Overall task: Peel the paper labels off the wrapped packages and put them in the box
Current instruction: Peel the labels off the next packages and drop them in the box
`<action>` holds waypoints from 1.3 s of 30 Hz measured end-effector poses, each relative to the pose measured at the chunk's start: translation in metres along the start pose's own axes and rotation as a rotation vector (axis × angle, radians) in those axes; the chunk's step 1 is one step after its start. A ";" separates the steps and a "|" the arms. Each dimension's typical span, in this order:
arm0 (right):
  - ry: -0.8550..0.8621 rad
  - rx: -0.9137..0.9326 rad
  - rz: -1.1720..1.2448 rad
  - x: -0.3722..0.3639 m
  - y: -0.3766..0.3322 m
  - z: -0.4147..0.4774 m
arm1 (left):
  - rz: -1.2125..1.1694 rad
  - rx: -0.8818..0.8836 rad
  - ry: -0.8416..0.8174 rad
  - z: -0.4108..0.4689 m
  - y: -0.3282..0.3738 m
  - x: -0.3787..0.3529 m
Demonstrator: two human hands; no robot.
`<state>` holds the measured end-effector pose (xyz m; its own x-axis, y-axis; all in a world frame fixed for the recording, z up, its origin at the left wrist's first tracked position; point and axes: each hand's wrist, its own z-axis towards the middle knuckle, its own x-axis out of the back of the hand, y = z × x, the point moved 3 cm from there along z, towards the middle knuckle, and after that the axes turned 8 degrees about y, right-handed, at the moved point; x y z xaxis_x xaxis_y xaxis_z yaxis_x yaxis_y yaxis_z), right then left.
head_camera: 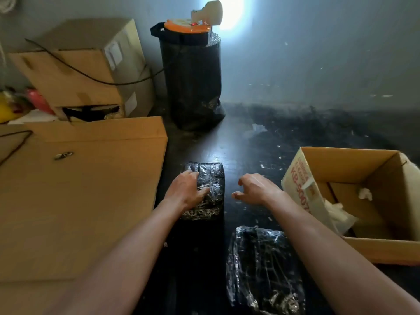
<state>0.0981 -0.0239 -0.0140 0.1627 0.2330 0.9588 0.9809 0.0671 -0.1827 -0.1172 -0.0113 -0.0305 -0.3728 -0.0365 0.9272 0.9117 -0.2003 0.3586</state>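
Two black packages wrapped in shiny clear film lie on the dark floor. The farther package [210, 178] is under my left hand [185, 188], whose palm rests on it with fingers curled over its left side. The nearer package [263, 267] lies between my forearms, untouched. My right hand [255, 187] hovers just right of the farther package, fingers spread and empty. An open cardboard box [381, 169] stands at the right and holds crumpled white paper scraps [341, 212]. No paper label shows on either package.
A large flat cardboard box [79, 189] fills the left side. Stacked cartons [86, 69] stand behind it. A tall black wrapped cylinder [193, 87] with an orange lid stands by the wall. White paper bits litter the floor [295, 133].
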 end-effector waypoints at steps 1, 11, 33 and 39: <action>-0.016 -0.010 0.011 -0.007 -0.006 0.006 | 0.001 0.009 -0.012 0.002 -0.011 -0.001; -0.110 -0.130 0.369 -0.057 -0.043 0.028 | -0.179 0.159 -0.221 0.004 -0.080 -0.031; -0.003 -0.291 0.722 -0.092 -0.047 -0.003 | -0.565 0.271 -0.271 -0.026 -0.102 -0.029; 0.012 -0.241 0.676 -0.100 -0.063 -0.040 | -0.574 0.244 -0.256 -0.072 -0.104 -0.017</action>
<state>0.0245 -0.0900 -0.0902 0.7430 0.1371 0.6550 0.6608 -0.3051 -0.6857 -0.2179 -0.0604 -0.0908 -0.7847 0.2491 0.5676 0.6051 0.1096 0.7885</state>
